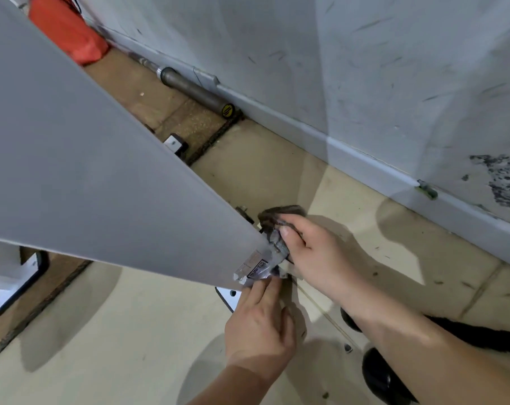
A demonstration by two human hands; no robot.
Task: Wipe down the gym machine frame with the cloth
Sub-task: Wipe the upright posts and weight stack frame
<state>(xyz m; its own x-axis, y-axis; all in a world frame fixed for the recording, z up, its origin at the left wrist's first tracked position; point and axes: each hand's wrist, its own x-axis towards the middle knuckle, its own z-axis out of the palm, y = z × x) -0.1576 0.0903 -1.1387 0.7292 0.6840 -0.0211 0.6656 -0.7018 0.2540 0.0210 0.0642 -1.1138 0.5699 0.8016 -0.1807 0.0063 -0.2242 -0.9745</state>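
Frame, grey, gym machine: slants from upper left down to its lower end above the tiled floor. Cloth, dark, bunched: pressed on that lower end, with the thumb and curled fingers of the right hand clamped round it. Left hand: just below, fingers straight and together, tips touching the frame's labelled bottom edge. Metal bar: on the floor along the wall.
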